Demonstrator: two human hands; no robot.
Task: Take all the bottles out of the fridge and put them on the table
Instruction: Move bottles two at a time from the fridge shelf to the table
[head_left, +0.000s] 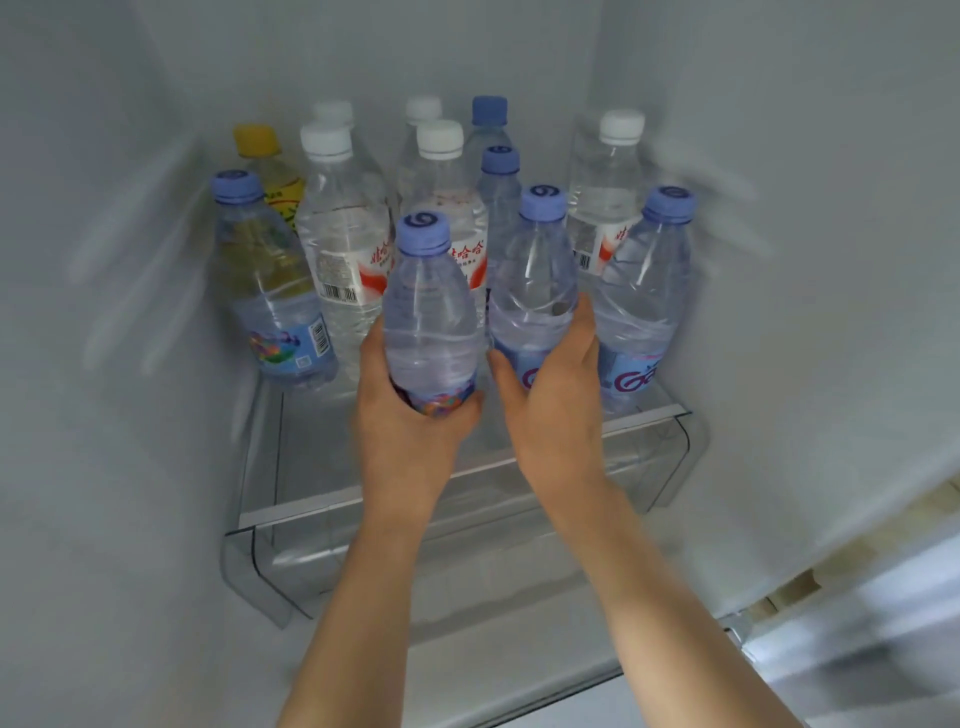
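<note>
Several plastic bottles stand on a glass shelf (322, 447) inside the fridge. My left hand (410, 421) grips the lower part of a blue-capped water bottle (428, 306), lifted slightly off the shelf at the front. My right hand (558, 400) is wrapped around the base of a second blue-capped water bottle (535, 275) just to its right. More blue-capped bottles stand at the left (270, 291), the right (644, 296) and the back (498, 176). White-capped bottles with red labels (343, 234) (605, 197) and a yellow-capped bottle (257, 143) fill the rear rows.
White fridge walls close in on the left (104, 312), back and right (831, 260). A clear plastic drawer (467, 561) sits under the shelf. The fridge's lower right edge and a metallic door surface (857, 639) show at bottom right.
</note>
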